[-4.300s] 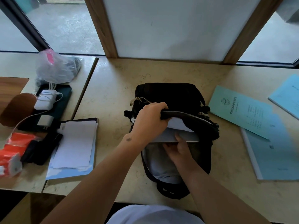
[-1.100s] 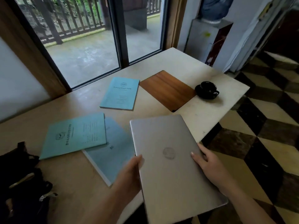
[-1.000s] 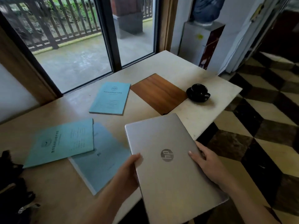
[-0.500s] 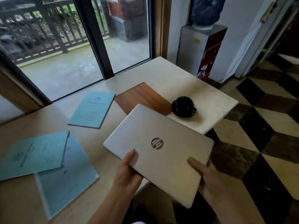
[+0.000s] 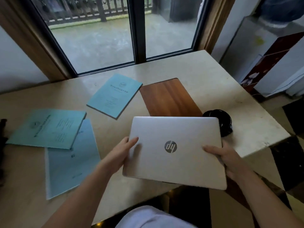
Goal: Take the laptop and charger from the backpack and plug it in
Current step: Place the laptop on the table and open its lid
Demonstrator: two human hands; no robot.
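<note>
The closed silver laptop [image 5: 176, 150] was held over the near edge of the table [image 5: 213, 76], gripped at its left side by the left hand [image 5: 121, 153] and at its right side by the right hand [image 5: 225, 158], thumbs laid on the lid. Beyond it a wooden inlay [image 5: 167, 97] and a black cup [image 5: 222, 122] were partly covered from view. Three blue booklets [image 5: 115, 94] were spread on the table to the left.
</note>
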